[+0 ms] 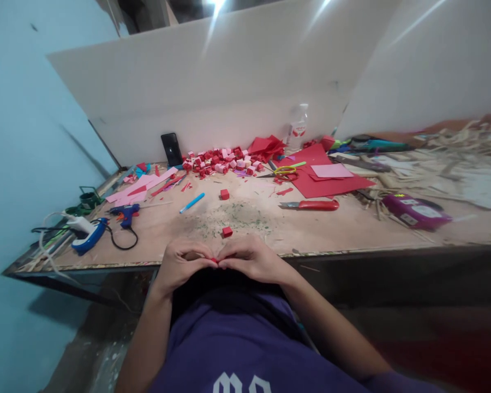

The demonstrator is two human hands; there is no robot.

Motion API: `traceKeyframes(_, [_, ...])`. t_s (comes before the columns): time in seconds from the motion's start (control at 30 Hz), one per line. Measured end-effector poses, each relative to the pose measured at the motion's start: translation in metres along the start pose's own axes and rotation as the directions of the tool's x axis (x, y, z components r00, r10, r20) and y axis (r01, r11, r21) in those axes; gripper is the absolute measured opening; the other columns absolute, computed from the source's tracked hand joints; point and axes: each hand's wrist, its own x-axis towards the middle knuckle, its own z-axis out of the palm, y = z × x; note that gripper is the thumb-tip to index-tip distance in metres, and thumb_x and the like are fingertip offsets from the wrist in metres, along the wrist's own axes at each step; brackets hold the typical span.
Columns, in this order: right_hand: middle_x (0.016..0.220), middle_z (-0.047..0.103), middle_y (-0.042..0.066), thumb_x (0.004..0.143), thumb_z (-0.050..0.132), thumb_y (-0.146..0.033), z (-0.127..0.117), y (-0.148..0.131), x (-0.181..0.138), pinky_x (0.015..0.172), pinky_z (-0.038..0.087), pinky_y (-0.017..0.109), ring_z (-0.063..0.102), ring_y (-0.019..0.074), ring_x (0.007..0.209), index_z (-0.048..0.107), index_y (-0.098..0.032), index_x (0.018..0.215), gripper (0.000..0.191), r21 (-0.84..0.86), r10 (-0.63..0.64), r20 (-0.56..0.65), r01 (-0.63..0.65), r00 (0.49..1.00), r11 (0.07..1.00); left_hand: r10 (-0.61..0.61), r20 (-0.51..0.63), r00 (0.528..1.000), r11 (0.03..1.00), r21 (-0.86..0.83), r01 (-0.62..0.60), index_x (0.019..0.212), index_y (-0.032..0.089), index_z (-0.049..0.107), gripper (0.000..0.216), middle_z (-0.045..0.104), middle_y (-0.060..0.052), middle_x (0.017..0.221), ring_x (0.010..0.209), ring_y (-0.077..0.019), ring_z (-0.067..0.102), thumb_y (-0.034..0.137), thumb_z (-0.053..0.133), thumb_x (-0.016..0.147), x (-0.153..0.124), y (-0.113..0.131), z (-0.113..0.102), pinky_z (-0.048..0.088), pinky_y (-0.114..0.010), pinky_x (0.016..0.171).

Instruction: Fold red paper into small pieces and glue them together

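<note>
Both hands [216,261] around red paper piece [215,261]

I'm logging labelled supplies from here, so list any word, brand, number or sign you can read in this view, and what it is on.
"MO" or similar: white letters cut off at the frame's bottom edge, on the purple shirt; reading uncertain.
Clear bottle against the back board: red-and-white label, too blurred to read.
Purple packet on the table's right: pale labels, too small and blurred to read.
Phone: dark screen, no legible text.

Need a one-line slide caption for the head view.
Both hands, left hand and right hand, pinch a small red piece at the workbench edge, near a red cube.
</note>
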Motion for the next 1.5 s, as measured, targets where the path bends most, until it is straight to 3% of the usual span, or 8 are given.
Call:
traceKeyframes(0.23, [0.083,0.078,0.005,0.096,0.067,-0.019,0.002,-0.001,0.000,0.073,0.055,0.025,0.072,0.0153,0.075,0.081,-0.016,0.094,0.015,-0.058,0.014,-0.005,-0.015,1.000,0.998,-0.013,0.020,1.000,1.000,-0.013,0.013,0.076,0.016,0.082,0.017,0.081,-0.009,0.080,0.071,-0.0199,0.076,0.032,0.088,0.078,-0.003,-0.008,-0.001,0.063,-0.026,0.066])
traceKeyframes(0.4, [0.081,0.078,0.005,0.095,0.066,-0.018,0.008,0.002,-0.001,0.071,0.055,0.025,0.071,0.0154,0.072,0.079,-0.016,0.091,0.014,-0.143,0.044,-0.084,-0.056,0.995,0.988,0.069,-0.001,0.998,0.997,-0.018,-0.069,0.080,0.017,0.084,0.013,0.082,-0.011,0.086,0.077,-0.0209,0.078,0.030,0.084,0.082,-0.003,-0.014,-0.002,0.066,-0.028,0.071])
traceKeyframes(0.8, [0.077,0.077,0.003,0.090,0.070,-0.018,0.012,0.007,-0.002,0.067,0.053,0.024,0.069,0.0153,0.070,0.079,-0.018,0.086,0.010,-0.222,0.022,-0.238,-0.076,0.971,0.972,0.113,-0.020,0.993,0.994,0.001,-0.113,0.085,0.018,0.084,0.015,0.083,-0.011,0.092,0.082,-0.0226,0.080,0.033,0.083,0.083,-0.004,-0.013,0.007,0.068,-0.031,0.076])
traceKeyframes(1.07, [0.078,0.077,0.004,0.095,0.069,-0.026,0.007,0.004,-0.003,0.067,0.055,0.024,0.070,0.0162,0.072,0.079,-0.018,0.087,0.015,-0.145,0.066,-0.150,-0.088,0.986,0.985,0.117,-0.045,0.992,0.993,0.022,-0.116,0.082,0.019,0.083,0.012,0.083,-0.009,0.087,0.078,-0.0216,0.079,0.030,0.080,0.085,-0.004,-0.010,0.010,0.067,-0.028,0.070])
traceKeyframes(1.23, [0.081,0.078,0.005,0.096,0.068,-0.028,0.008,0.002,-0.004,0.065,0.056,0.024,0.071,0.0167,0.073,0.080,-0.019,0.091,0.016,-0.117,0.089,-0.164,-0.109,0.983,0.987,0.146,-0.077,0.986,0.988,0.061,-0.141,0.082,0.019,0.084,0.011,0.082,-0.008,0.084,0.075,-0.0208,0.079,0.027,0.078,0.087,-0.004,-0.009,0.010,0.066,-0.026,0.066])
traceKeyframes(1.5, [0.076,0.074,0.002,0.095,0.066,-0.019,0.015,0.004,-0.002,0.062,0.051,0.023,0.067,0.0144,0.067,0.075,-0.018,0.086,0.012,-0.296,-0.001,-0.257,-0.078,0.966,0.952,0.135,-0.085,0.987,0.988,0.086,-0.128,0.082,0.019,0.082,0.010,0.082,-0.009,0.089,0.079,-0.0202,0.078,0.027,0.079,0.086,-0.005,-0.017,0.011,0.064,-0.025,0.063])
